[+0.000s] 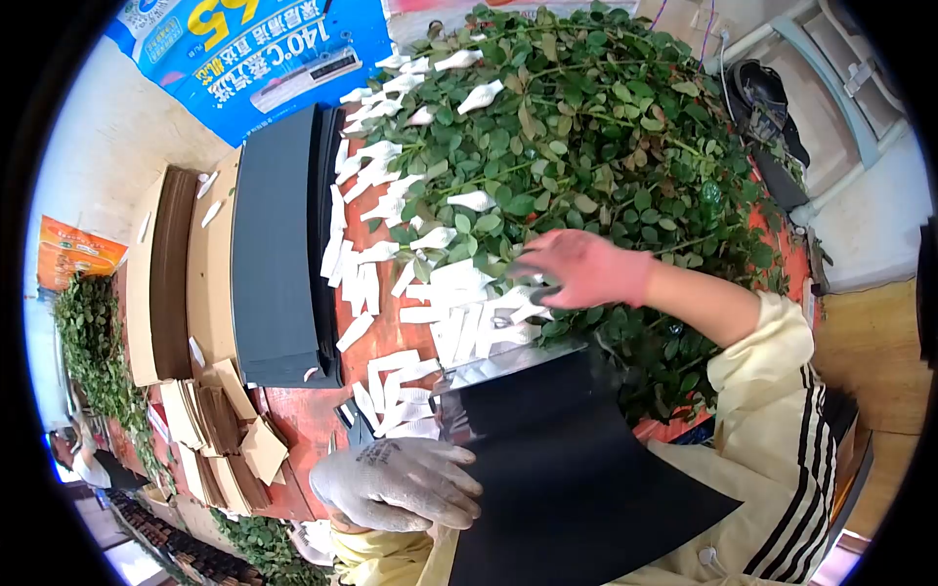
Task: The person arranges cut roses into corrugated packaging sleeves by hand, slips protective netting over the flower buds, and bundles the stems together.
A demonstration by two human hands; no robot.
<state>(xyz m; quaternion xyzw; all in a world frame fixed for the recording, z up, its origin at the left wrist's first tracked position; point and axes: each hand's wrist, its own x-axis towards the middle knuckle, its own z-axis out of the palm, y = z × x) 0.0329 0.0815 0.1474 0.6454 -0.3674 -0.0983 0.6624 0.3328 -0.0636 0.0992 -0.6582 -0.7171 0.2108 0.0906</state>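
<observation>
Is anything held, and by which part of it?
It cannot be told: left hand overlaps the black sheet at its edge, right hand white pieces; grips hidden.

The view's bottom edge cuts off the black sheet [576,479].

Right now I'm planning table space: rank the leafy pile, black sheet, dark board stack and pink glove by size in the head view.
1. Leafy pile
2. Black sheet
3. Dark board stack
4. Pink glove
</observation>
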